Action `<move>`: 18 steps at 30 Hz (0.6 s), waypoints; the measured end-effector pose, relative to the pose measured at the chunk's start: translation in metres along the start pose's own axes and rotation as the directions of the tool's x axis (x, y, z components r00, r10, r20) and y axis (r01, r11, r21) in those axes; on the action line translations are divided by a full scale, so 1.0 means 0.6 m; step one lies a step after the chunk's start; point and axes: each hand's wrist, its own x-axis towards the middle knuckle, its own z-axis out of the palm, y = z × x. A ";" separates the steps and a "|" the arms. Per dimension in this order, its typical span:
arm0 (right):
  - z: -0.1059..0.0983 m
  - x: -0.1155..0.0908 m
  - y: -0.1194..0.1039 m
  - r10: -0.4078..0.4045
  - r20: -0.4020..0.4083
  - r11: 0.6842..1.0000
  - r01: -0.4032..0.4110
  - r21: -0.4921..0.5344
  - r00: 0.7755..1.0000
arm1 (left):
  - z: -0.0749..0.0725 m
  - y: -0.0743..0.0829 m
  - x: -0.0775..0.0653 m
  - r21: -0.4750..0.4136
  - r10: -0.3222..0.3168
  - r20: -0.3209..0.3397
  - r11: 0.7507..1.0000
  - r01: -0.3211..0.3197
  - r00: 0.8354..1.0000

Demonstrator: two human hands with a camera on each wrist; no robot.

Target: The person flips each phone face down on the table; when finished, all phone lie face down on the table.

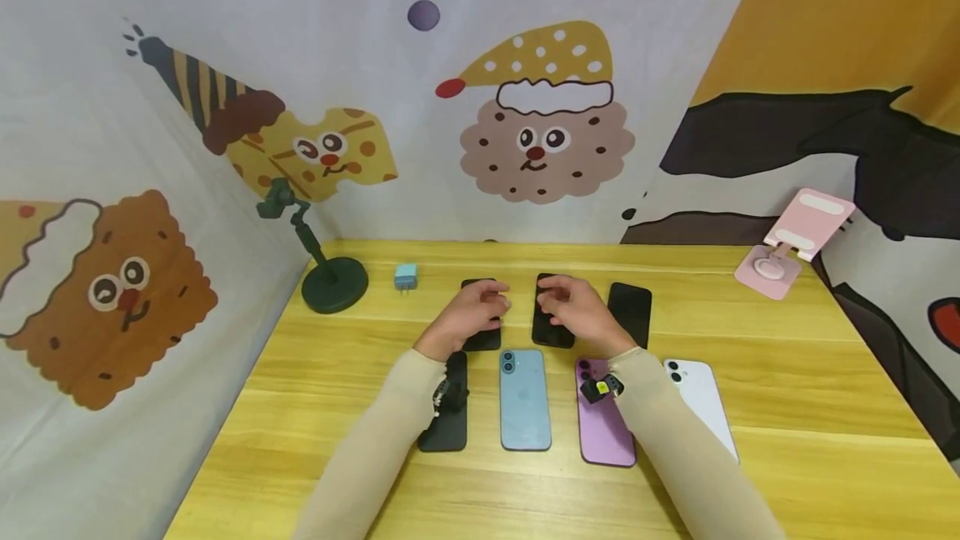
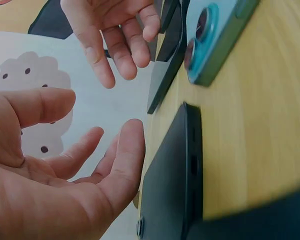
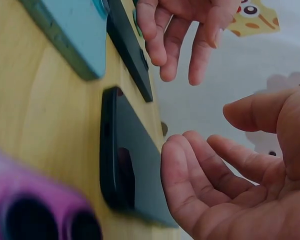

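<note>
Head view, read left to right. A patterned cloth [image 1: 360, 40] is hung behind a wooden table [image 1: 825, 407]. At the left of the table, a dark green stand [image 1: 332, 286] is seen on a round base, with a small blue charger [image 1: 405, 277] placed to its right, prongs toward the lower edge of the frame.

Below centre, the front-left black phone [image 1: 444, 427] is partly covered by the left wrist. Above it, the left hand [image 1: 467, 313] is held over the back-left black phone [image 1: 483, 340]; its fingers are bent loosely, with thumb and fingers seen parted in the left wrist view. Contact with the phone cannot be told.

At lower centre, a light blue phone [image 1: 526, 402] is laid back upward, its cameras at the upper left corner. Above and right of it, the middle black phone [image 1: 553, 336] is partly covered by the right hand [image 1: 581, 312], whose thumb and fingers are likewise parted in the right wrist view; contact cannot be told. The two hands are held apart from each other.

Below the right hand, a purple phone [image 1: 603, 436] is partly hidden by the right wrist. The back-right black phone [image 1: 632, 307] is placed just above. Right of the sleeve, a white phone [image 1: 705, 407] is partly covered. At the right end of the table, a pink stand [image 1: 810, 219] is set with its plate tilted.
</note>
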 end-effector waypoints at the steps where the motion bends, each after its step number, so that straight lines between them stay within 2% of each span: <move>1: -0.006 -0.002 0.003 0.006 -0.007 1.000 -0.006 -0.003 1.000 | 0.004 0.001 0.003 -0.003 0.000 0.009 1.000 0.000 1.000; 5: -0.025 -0.009 0.016 0.021 -0.037 1.000 -0.021 -0.009 0.999 | 0.020 0.006 0.013 0.000 -0.007 0.025 1.000 0.007 1.000; 13: -0.052 -0.022 0.036 0.007 -0.083 0.998 -0.012 -0.059 0.996 | 0.046 0.010 0.029 -0.002 -0.035 0.011 0.999 0.035 0.999; 18: -0.058 -0.029 0.045 0.048 -0.090 0.997 -0.053 -0.053 0.995 | 0.060 0.007 0.033 -0.007 -0.063 0.019 0.998 0.064 0.998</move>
